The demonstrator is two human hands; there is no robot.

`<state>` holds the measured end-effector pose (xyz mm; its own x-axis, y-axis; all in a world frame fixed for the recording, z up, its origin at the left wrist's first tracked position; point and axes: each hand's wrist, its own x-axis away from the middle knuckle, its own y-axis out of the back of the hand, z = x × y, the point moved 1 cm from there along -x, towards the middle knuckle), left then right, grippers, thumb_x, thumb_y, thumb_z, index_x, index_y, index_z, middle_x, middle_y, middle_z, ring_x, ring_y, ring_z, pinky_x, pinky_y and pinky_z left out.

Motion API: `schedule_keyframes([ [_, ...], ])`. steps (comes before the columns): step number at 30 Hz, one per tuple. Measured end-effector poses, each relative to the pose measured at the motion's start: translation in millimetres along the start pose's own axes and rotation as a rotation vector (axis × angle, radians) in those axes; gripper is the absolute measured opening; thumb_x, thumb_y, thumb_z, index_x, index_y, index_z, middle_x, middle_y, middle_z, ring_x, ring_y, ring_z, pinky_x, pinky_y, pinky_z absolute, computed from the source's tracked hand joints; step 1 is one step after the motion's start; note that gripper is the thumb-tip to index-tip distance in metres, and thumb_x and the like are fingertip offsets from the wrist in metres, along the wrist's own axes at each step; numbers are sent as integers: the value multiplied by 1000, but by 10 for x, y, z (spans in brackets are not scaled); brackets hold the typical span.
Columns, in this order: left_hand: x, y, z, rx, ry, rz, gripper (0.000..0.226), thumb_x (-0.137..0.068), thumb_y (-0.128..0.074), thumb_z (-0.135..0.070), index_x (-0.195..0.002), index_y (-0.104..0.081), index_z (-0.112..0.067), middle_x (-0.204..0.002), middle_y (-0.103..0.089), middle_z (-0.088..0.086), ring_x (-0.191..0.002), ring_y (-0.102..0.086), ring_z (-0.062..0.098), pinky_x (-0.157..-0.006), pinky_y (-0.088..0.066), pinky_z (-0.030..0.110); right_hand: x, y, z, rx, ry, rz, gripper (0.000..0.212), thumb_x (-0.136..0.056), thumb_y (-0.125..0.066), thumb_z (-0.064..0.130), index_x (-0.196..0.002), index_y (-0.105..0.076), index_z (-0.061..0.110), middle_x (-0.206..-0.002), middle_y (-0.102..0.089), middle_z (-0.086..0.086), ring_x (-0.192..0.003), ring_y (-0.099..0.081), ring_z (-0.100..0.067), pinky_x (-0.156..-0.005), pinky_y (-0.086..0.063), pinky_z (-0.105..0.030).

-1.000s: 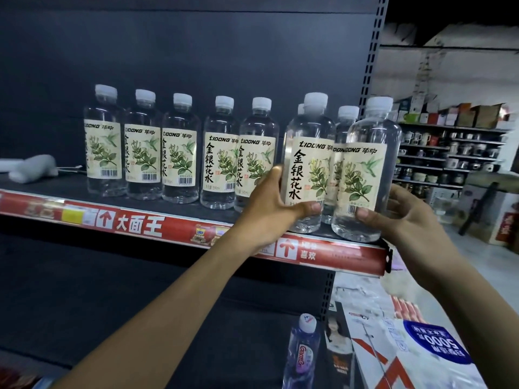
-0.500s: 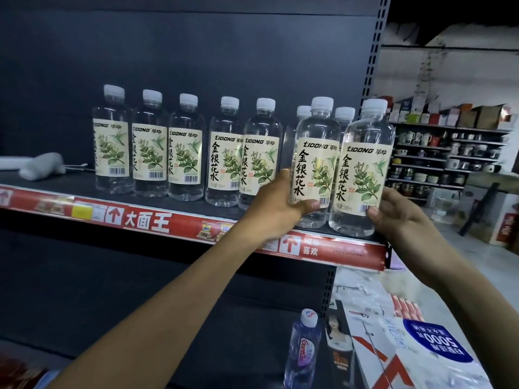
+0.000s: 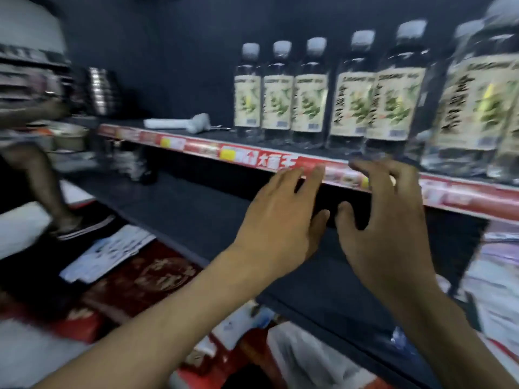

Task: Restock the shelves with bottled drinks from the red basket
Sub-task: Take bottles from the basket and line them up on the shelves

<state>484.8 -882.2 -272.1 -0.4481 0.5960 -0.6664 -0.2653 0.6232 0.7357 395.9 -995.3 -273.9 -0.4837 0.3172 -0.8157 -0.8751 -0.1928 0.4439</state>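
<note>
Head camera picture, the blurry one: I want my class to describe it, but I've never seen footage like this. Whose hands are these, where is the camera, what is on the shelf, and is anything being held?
The camera is worn on a person's head and looks forward and down, so the two bare arms reaching in are that person's own. The blur suggests the head was moving. The left hand and right hand hover with fingers spread in front of the shelf's red price strip; neither holds anything. On the shelf stands a row of clear bottles with pale leaf-printed labels and white caps. Left of them lies a rolled white cloth.
</note>
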Motion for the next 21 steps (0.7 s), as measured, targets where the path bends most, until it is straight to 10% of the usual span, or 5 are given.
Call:
schedule_keyframes([
  [8, 1375, 506, 1053, -372, 456, 37, 64, -95, -48, -37, -152, -28, -16, -144, -45, 11, -136, -37, 33, -109, -37, 45, 698, -1264, 901, -361, 100, 452, 42, -90, -61, 21, -131, -52, 25, -122, -33, 11, -118, -42, -9, -90, -33, -18],
  [21, 4062, 1184, 2332, -500, 1205, 234, 53, -96, -47, -39, -145, -34, -24, -131, -51, 12, -119, -49, 33, -89, -45, 42, 2216, -2878, 2845, -548, 316, 1098, 32, -90, -60, 22, -121, -59, 22, -126, -41, -1, -107, -51, -18, -88, -41, -28],
])
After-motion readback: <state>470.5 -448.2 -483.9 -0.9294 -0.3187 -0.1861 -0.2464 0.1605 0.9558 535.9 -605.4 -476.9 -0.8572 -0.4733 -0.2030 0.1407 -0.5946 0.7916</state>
